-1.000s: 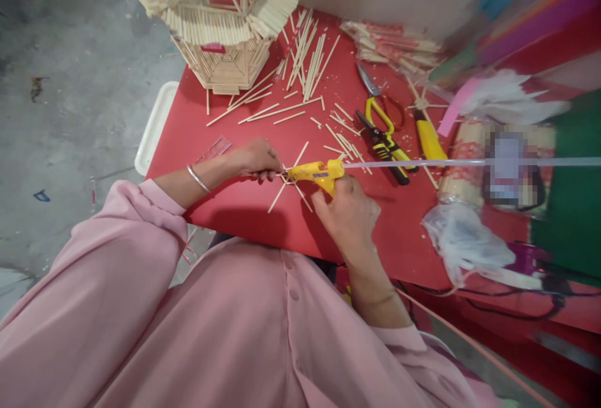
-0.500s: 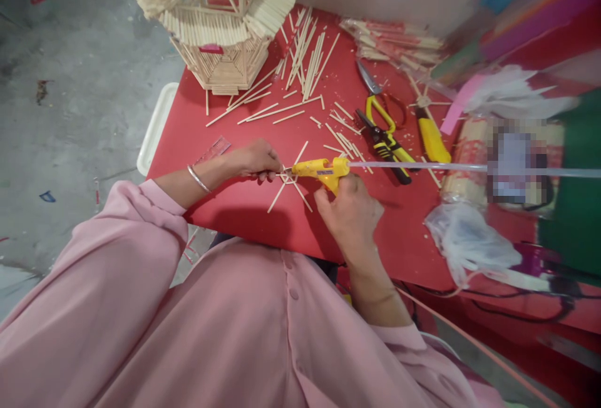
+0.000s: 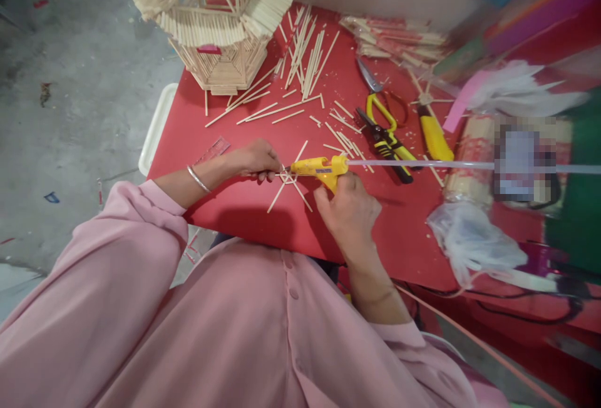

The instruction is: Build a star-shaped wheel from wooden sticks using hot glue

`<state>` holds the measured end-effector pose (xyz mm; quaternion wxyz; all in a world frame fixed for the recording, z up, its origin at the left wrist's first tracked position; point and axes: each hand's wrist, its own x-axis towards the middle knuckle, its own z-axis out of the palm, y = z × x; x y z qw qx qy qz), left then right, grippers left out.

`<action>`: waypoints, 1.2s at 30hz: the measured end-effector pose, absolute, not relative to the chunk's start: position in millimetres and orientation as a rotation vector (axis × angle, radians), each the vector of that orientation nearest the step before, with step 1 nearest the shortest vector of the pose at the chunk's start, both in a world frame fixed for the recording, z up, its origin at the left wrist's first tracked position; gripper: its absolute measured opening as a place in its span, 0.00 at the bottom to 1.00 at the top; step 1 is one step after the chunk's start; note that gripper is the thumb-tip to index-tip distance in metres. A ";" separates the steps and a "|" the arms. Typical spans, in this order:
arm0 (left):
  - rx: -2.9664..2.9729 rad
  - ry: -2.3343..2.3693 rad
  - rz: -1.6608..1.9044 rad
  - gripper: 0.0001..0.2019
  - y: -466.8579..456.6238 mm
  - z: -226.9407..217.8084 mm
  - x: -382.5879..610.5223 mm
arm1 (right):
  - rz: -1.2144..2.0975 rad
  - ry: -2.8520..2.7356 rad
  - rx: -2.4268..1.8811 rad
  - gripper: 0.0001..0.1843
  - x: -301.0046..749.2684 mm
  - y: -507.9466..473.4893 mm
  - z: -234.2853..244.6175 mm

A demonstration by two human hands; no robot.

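Note:
My right hand [image 3: 351, 206] is wrapped round the handle of a yellow hot glue gun [image 3: 323, 169], with a long clear glue stick [image 3: 413, 163] coming out of its back. The gun's nozzle points left at the hub of a small frame of thin wooden sticks [image 3: 299, 196], whose spokes spread out flat on the table. On the hub's left side my left hand [image 3: 261, 160] is closed, its fingertips pinching one of the frame's sticks. The nozzle tip and the fingertips are very close together, and part of the hub is hidden behind them.
A large wooden-stick structure [image 3: 220, 67] stands at the back left of the red table [image 3: 225, 192]. Loose sticks [image 3: 310, 61] lie behind my hands. Yellow-handled scissors [image 3: 381, 111], black-and-yellow cutters [image 3: 387, 148], a yellow-handled tool [image 3: 434, 136] and plastic bags [image 3: 474, 239] are to the right.
Both hands, the glue gun and the stick frame keep almost the same place. The view has shifted very slightly.

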<state>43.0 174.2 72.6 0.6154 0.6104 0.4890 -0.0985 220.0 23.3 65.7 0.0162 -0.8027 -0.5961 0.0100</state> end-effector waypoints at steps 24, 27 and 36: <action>1.412 1.155 -0.224 0.13 173.1 77.3 44.0 | 0.082 -1.791 -2.519 0.19 220.3 18.5 61.9; 1.410 1.150 -0.219 0.13 172.8 77.8 43.9 | 0.091 -1.796 -2.513 0.18 219.5 18.8 61.5; 1.388 1.126 -0.221 0.15 175.7 73.5 42.9 | 0.114 -1.835 -2.528 0.16 217.6 19.7 60.3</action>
